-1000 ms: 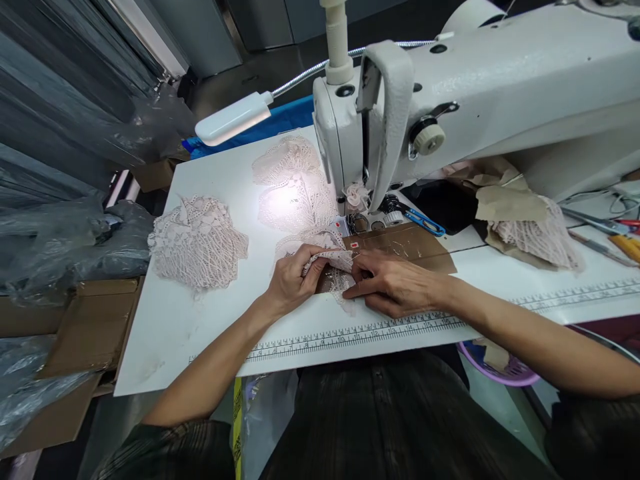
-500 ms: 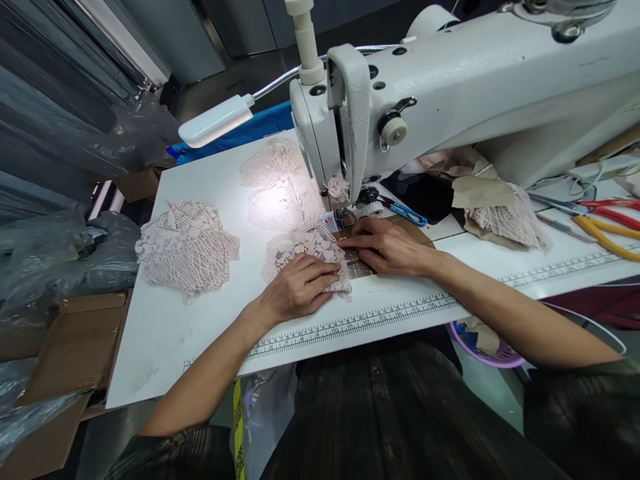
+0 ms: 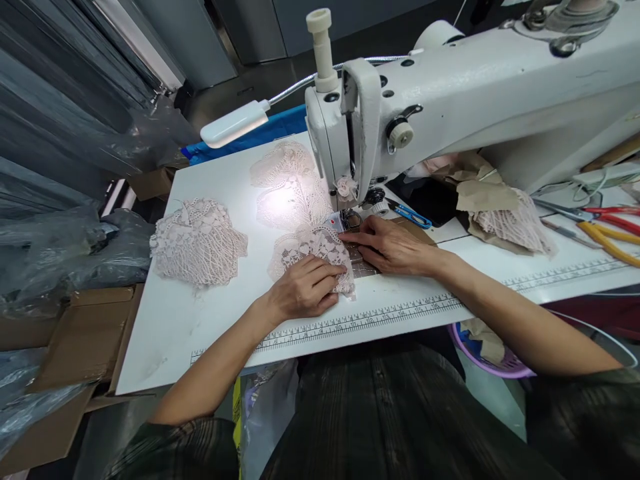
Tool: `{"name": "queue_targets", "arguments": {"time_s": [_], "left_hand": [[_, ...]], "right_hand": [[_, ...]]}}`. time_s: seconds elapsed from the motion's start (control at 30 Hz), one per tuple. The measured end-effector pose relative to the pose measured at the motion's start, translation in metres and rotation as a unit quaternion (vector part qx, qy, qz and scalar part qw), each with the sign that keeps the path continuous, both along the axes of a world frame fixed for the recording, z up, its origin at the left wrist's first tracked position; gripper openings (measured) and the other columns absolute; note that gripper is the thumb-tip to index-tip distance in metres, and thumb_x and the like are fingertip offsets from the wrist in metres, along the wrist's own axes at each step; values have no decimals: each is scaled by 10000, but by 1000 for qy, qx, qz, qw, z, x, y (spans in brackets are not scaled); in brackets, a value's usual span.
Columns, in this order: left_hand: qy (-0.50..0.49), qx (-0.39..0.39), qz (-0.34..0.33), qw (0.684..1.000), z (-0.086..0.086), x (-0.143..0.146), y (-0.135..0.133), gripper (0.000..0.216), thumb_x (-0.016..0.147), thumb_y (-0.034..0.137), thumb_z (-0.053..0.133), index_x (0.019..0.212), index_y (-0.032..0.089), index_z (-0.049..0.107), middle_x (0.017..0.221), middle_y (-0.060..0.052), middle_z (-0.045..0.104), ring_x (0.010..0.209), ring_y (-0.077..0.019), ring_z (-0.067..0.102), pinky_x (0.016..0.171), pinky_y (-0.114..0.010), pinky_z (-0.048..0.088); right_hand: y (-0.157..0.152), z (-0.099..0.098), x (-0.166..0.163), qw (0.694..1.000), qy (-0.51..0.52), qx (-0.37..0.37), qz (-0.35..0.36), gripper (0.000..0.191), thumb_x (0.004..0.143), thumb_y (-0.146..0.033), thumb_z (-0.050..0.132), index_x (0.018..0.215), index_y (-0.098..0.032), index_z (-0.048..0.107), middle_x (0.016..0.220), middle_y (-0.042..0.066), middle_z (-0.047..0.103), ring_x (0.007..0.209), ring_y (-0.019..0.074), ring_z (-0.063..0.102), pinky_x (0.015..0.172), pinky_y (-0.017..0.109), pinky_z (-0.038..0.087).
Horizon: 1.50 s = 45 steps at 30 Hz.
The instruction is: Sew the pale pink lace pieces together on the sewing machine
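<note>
A pale pink lace piece (image 3: 327,243) with a floral scalloped part lies at the front of the sewing machine (image 3: 360,127), its edge by the presser foot (image 3: 349,219). My left hand (image 3: 307,287) rests on its near side, fingers bent together over the lace. From the right, my right hand (image 3: 395,243) reaches in over the metal plate. Its fingertips close at the lace's right edge, close to the foot; their exact hold is partly hidden. More joined lace (image 3: 293,193) spreads behind, under bright lamp light.
A lace pile (image 3: 200,243) lies on the left of the white table (image 3: 165,320). Blue thread snips (image 3: 413,215) and a dark flat object (image 3: 433,197) are beside the machine. Brown paper with lace (image 3: 505,207) and yellow-handled scissors (image 3: 610,240) lie right. A printed ruler (image 3: 350,325) runs along the front.
The whole view has shifted a little, so things appear slightly farther right. Both hands keep nearly the same places on the lace, with the right fingertips still at its edge.
</note>
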<state>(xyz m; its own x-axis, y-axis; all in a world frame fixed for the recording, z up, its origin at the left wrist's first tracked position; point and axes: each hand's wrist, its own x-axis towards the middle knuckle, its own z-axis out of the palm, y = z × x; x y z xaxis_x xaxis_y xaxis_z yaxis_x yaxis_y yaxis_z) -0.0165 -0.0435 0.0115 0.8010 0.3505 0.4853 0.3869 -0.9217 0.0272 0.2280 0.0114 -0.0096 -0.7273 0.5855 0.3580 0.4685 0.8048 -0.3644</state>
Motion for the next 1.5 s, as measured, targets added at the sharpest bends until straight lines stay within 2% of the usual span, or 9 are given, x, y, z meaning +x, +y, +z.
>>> {"name": "queue_targets", "arguments": {"time_s": [0.07,0.2,0.3,0.43,0.63,0.97,1.1,1.33,1.5], "left_hand": [[-9,3,-3,1000,0,0,0,65,841,168,568,788,140,594,1030,-112,731,807,-197,684,680,-349,564],[-10,-1,-11,1000,0,-1,-1,78,863,178,558,827,124,602,1036,-130,728,900,-222,698,737,-366,587],[-4,-1,-10,1000,-3,-1,-1,79,875,177,560,854,120,610,1045,-126,729,930,-224,703,761,-371,598],[-8,-3,-14,1000,-4,-3,1,84,884,175,567,898,110,618,1048,-130,729,945,-230,706,760,-377,606],[-36,-16,-13,999,-1,-4,3,105,906,170,572,984,107,603,1051,-137,726,939,-216,710,750,-372,613],[-25,-32,-31,999,-1,-4,1,127,921,178,577,1024,105,590,1050,-149,726,950,-218,711,751,-374,612],[-13,-17,-23,999,-2,-3,1,115,927,184,571,1011,112,600,1037,-131,732,939,-210,713,756,-365,611],[5,-3,-1,1000,-3,-4,0,118,931,195,563,993,112,619,1037,-114,735,918,-202,713,767,-356,604],[5,-12,0,1000,-6,-5,0,126,923,201,573,992,110,627,1037,-116,734,916,-204,710,767,-352,593]], "right_hand": [[0,0,-1,1000,-10,14,5,402,962,-249,450,1344,-231,577,960,101,545,863,214,511,783,373,481],[-4,2,-10,997,-61,29,-30,391,967,-272,440,1326,-243,591,996,128,553,858,245,502,762,411,471],[-6,2,-10,997,-62,25,-46,395,969,-294,433,1325,-231,592,1003,140,557,855,250,503,758,417,478],[-4,2,-2,1000,-1,-6,-16,424,966,-253,433,1370,-233,560,961,105,549,848,209,511,815,389,486],[-2,6,6,998,36,-41,30,383,949,-224,453,1275,-266,648,952,82,547,856,188,518,820,356,486],[-1,-2,5,999,34,-26,34,390,945,-213,447,1279,-241,647,955,94,549,874,208,506,809,388,477],[-2,1,5,999,29,-23,31,388,940,-211,455,1273,-240,652,969,102,556,886,216,513,817,398,480],[-4,14,9,997,19,-62,35,408,930,-189,442,1262,-276,661,974,82,594,880,187,539,841,354,483],[-9,14,9,996,-25,-66,55,406,910,-217,496,1267,-332,651,1082,84,602,1007,234,540,889,423,461]]}}
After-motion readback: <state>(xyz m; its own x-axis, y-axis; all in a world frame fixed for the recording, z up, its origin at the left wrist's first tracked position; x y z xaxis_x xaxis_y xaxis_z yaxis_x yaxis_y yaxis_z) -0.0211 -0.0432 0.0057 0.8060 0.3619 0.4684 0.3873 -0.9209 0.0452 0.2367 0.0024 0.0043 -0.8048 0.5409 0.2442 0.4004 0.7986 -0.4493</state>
